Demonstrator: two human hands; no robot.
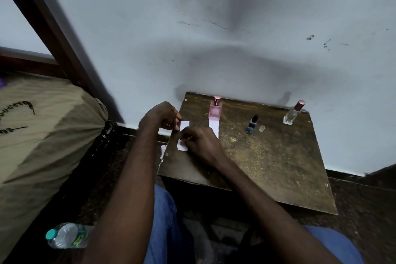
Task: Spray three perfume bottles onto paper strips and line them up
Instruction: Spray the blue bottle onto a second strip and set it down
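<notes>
On a small dark wooden table point(267, 167) stand a pink perfume bottle point(215, 108), a small dark blue bottle point(252, 124) with its clear cap point(261, 128) beside it, and a clear bottle with a pink cap point(293, 112). A white paper strip point(213, 127) lies in front of the pink bottle. My left hand point(164, 117) and my right hand point(200, 143) both pinch another white paper strip point(183, 126) at the table's left edge; its lower end point(182, 147) shows under my right fingers.
A grey stained wall rises right behind the table. Small paper scraps point(163, 150) lie by the table's left edge. A tan bag point(42, 135) and a plastic water bottle point(66, 235) are on the left. My blue-jeaned knees are below.
</notes>
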